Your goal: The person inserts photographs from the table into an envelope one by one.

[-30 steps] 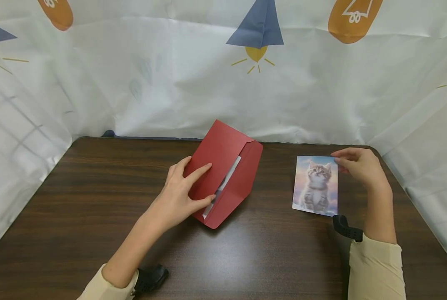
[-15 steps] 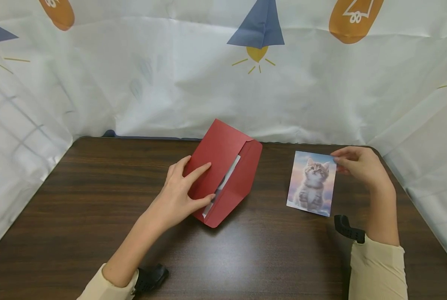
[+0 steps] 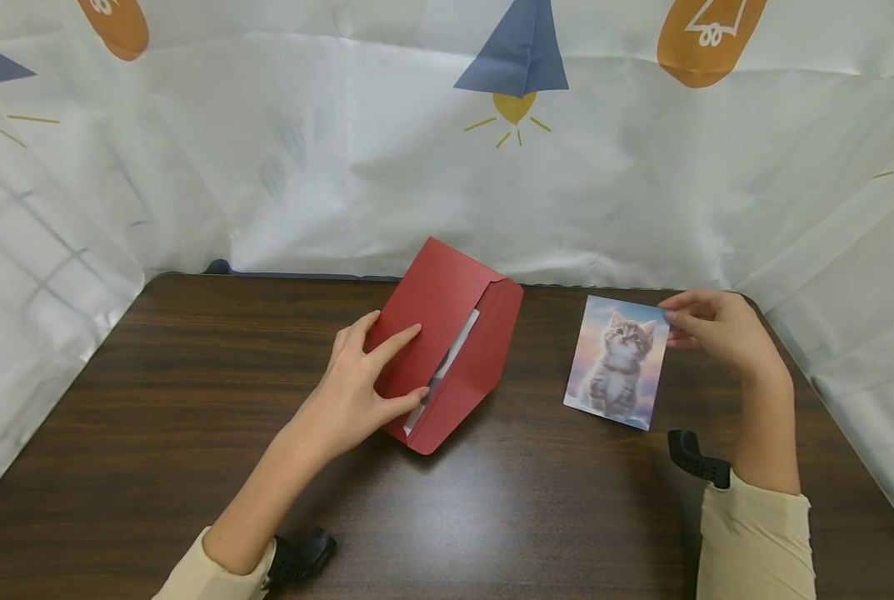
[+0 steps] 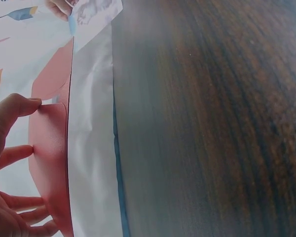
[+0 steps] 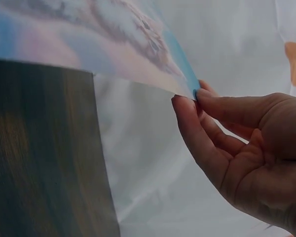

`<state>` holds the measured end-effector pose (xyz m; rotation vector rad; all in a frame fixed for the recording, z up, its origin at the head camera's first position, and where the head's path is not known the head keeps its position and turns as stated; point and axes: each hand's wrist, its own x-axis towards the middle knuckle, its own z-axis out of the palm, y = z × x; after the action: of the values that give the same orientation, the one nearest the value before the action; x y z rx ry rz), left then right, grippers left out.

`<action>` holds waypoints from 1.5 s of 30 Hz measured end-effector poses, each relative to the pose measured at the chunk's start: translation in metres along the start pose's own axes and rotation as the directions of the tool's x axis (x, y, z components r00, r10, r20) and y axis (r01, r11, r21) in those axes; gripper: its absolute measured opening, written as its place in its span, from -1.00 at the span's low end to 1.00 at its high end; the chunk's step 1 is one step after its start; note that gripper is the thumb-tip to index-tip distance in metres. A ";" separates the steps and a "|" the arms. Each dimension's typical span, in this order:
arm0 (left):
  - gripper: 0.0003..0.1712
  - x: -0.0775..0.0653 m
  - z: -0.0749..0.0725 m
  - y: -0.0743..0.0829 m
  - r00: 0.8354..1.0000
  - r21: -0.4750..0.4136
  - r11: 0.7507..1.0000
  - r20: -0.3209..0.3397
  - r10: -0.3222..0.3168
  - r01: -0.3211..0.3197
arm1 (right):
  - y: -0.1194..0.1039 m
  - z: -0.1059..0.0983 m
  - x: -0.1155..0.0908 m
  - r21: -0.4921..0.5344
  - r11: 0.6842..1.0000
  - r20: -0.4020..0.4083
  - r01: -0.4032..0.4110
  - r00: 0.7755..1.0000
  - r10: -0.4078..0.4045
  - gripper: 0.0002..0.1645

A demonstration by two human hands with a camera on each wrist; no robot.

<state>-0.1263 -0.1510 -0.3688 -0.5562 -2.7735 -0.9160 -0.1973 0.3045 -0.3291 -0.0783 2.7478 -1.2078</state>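
My left hand (image 3: 352, 392) holds a red envelope (image 3: 435, 300) tilted near the middle of the table. Its fingers spread over the left edge and front, while the thumb sits at the long opening. Inside that opening a white strip of paper or card (image 3: 461, 337) shows; the flap (image 3: 484, 354) is folded back to the right. At the right, my right hand (image 3: 724, 325) pinches a card with a kitten picture (image 3: 617, 362) by its top right corner. The right wrist view shows the thumb and fingertips on the corner of the card (image 5: 113, 44), which is raised off the table.
The dark wooden table (image 3: 192, 400) has its far edge just behind the envelope and card. A pale printed sheet (image 3: 304, 167) hangs behind it and at both sides. Black wrist devices (image 3: 304, 554) sit by each sleeve.
The kitten card has swung left and turned slightly clockwise, its lower edge moving most. My right hand has risen slightly. The left hand and envelope have hardly moved.
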 end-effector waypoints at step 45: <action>-0.20 0.002 0.000 -0.004 1.000 0.016 1.000 -0.020 -0.005 0.005 | -0.024 0.013 0.002 0.125 0.991 -0.012 0.044 0.999 -0.043 -0.58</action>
<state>-0.1299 -0.1534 -0.3701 -0.5348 -2.7629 -0.8943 -0.1978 0.2787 -0.3208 -0.1199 2.6837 -1.3920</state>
